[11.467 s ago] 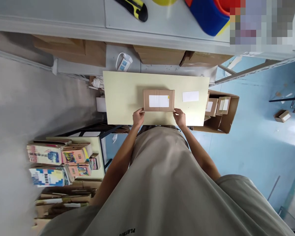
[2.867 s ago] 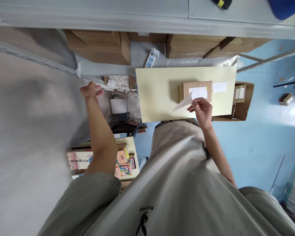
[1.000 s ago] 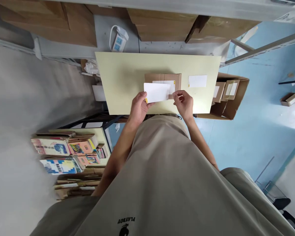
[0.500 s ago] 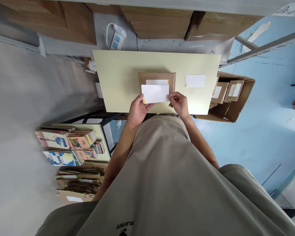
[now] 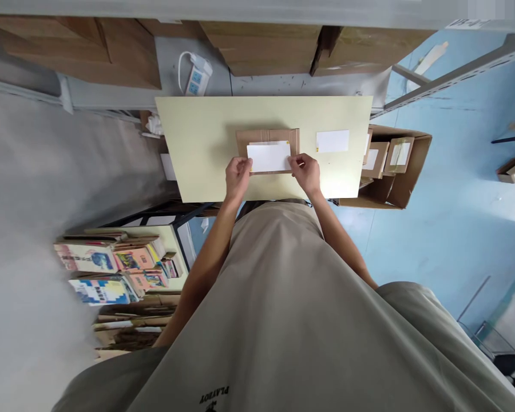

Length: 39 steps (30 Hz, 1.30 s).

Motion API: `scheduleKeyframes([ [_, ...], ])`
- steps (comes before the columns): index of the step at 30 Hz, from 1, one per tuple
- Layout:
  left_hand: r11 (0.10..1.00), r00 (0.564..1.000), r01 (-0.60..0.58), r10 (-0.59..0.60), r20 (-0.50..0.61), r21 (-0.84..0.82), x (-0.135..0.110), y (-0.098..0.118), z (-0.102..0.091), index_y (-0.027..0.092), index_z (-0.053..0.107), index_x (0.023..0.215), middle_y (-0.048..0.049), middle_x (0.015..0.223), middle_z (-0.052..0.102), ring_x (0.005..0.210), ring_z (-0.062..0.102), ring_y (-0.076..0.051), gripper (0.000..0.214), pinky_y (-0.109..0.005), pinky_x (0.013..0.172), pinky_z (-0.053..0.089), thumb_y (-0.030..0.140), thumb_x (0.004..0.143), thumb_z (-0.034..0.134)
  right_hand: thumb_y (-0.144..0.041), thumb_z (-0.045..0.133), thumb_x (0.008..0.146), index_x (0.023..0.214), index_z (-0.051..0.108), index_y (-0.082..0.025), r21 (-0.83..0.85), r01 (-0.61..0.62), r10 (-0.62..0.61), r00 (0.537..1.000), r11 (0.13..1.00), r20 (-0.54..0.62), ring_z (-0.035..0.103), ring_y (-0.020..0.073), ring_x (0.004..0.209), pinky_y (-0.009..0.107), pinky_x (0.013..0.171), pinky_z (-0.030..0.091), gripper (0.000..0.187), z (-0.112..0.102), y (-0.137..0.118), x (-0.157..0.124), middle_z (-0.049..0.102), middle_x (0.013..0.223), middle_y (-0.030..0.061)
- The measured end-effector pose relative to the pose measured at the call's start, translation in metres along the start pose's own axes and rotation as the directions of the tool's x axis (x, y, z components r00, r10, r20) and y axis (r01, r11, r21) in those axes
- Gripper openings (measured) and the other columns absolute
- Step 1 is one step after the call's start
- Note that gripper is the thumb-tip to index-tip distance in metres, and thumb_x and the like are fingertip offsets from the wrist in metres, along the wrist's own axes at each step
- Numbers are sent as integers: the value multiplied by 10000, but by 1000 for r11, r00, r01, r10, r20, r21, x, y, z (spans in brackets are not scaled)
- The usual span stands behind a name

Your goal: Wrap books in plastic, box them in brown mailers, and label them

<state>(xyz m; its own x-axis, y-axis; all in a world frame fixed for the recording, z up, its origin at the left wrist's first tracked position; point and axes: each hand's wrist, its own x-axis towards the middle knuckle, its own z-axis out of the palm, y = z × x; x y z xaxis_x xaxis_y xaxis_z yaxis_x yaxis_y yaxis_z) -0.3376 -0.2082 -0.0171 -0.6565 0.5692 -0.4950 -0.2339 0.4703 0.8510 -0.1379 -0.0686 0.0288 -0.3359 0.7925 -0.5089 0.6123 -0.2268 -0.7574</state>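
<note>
A flat brown cardboard parcel (image 5: 241,137) lies in the middle of a pale yellow table (image 5: 201,149). It carries a white label, whose top edge shows. Over that I hold a second white label (image 5: 269,158). My left hand (image 5: 237,177) pinches its left end and my right hand (image 5: 305,173) pinches its right end. The held label sits level, almost covering the one on the parcel. Another white label (image 5: 332,141) lies loose on the table to the right.
An open carton (image 5: 401,186) with small labelled parcels stands on the blue floor right of the table. Large cardboard boxes (image 5: 86,48) and a power strip (image 5: 195,80) sit on the shelf behind. Stacked books (image 5: 107,269) lie on a low table at left.
Earlier my left hand reached to the paper scraps at left while the right held a label. Both hands now hold the label, and over the last second moved it up onto the parcel.
</note>
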Motion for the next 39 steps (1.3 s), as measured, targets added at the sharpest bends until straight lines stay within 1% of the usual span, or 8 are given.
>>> scheduleKeyframes([
  [2,999,1000,-15,15,-4,45,13,-5,3,257,669,973,-52,949,763,967,782,-232,482,-374,886,701,678,995,901,-523,726,1145,944,719,-256,-81,6,-9,999,997,-37,817,234,917,379,915,635,334,3,4,10,858,1018,72],
  [5,996,1000,-20,20,-1,84,27,-13,8,250,669,956,-52,935,762,898,765,-215,445,-360,849,676,633,1017,888,-462,713,1158,992,755,-245,-206,-21,11,999,978,-52,837,280,1027,405,961,643,277,9,7,22,885,1083,106],
  [9,992,998,-58,59,-9,112,34,-20,9,256,652,938,-44,917,741,878,751,-211,432,-347,826,667,623,1045,851,-420,672,1185,1094,806,-227,-320,-63,51,998,945,-45,854,327,1117,450,1023,663,253,18,5,26,905,1163,143],
  [13,990,996,-88,89,0,112,37,-25,8,257,646,948,-44,926,736,888,745,-210,444,-336,808,670,649,1058,824,-384,629,1208,1166,829,-216,-381,-72,59,997,922,-47,858,342,1174,481,1085,662,264,24,1,25,907,1251,165],
  [18,986,994,-99,103,-23,134,38,-30,10,259,641,948,-32,900,720,849,730,-204,433,-343,808,666,633,1051,835,-380,606,1220,1185,829,-217,-390,-91,74,996,916,-58,856,355,1204,505,1111,664,278,25,-1,26,907,1266,170],
  [26,977,989,-128,137,-49,169,41,-37,14,256,648,967,-32,910,700,839,716,-207,423,-346,773,654,635,1061,812,-359,606,1208,1168,822,-212,-362,-126,110,992,924,-64,854,353,1200,486,1087,668,265,24,-4,28,905,1261,169],
  [32,975,991,-111,124,-58,192,41,-35,15,260,635,965,-24,917,696,837,710,-200,387,-335,763,658,593,1071,803,-344,605,1177,1160,826,-208,-357,-135,122,991,924,-59,840,362,1204,488,1091,668,260,24,-3,33,908,1248,174],
  [39,975,994,-88,99,-46,202,39,-26,16,278,610,936,-22,884,674,820,684,-213,449,-354,770,629,676,1035,791,-346,591,1186,1209,832,-213,-403,-164,154,986,900,-57,839,379,1275,527,1155,658,277,23,-9,34,890,1312,189],
])
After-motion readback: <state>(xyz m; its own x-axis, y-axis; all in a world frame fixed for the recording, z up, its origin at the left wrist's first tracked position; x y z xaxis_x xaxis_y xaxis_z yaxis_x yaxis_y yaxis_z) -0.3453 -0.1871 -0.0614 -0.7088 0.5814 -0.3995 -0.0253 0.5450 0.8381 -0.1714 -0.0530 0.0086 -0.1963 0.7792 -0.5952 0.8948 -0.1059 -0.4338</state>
